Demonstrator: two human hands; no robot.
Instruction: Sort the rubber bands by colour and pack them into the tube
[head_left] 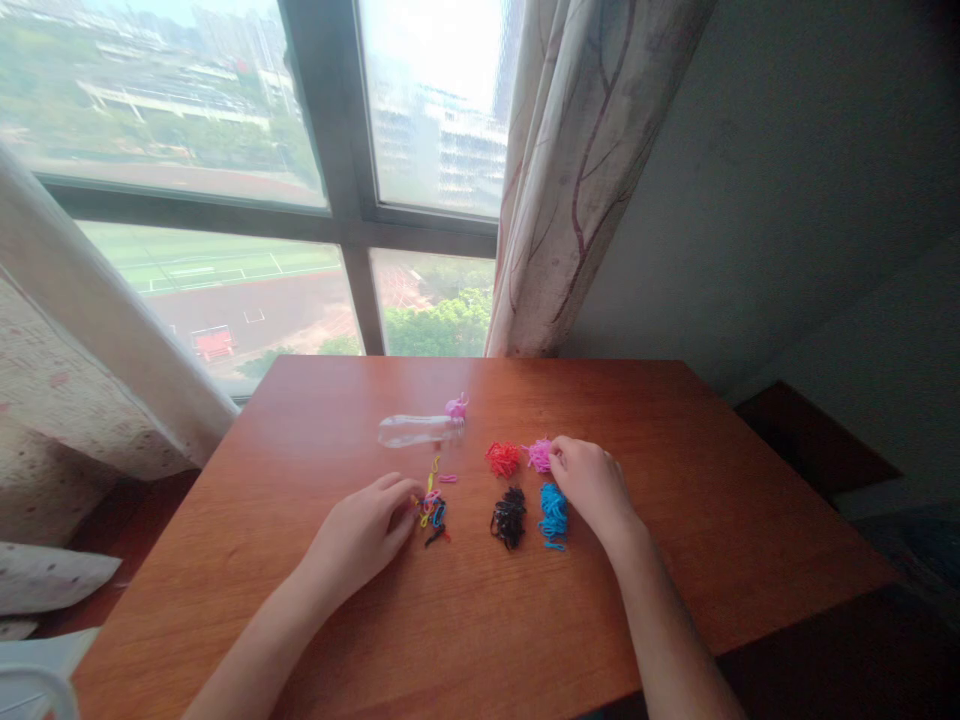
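Observation:
On the wooden table, my left hand [375, 520] rests at the left side of a small mixed heap of coloured rubber bands [433, 515]. Its fingers are curled together at the heap, and what they pinch is too small to make out. My right hand [592, 480] reaches to a pile of pink rubber bands [538, 455], fingertips closed at its right edge; anything between them is hidden. Left of that pile lie red rubber bands [502, 459]. Nearer to me are a black rubber band pile [509, 518] and a blue rubber band pile [553, 515].
Behind the mixed heap a clear plastic bottle [416, 431] lies on its side, with a pink object [457, 405] by its neck. Loose yellow [433, 470] and pink [448, 479] bands lie between. The table [337, 640] meets a window with curtains [555, 180].

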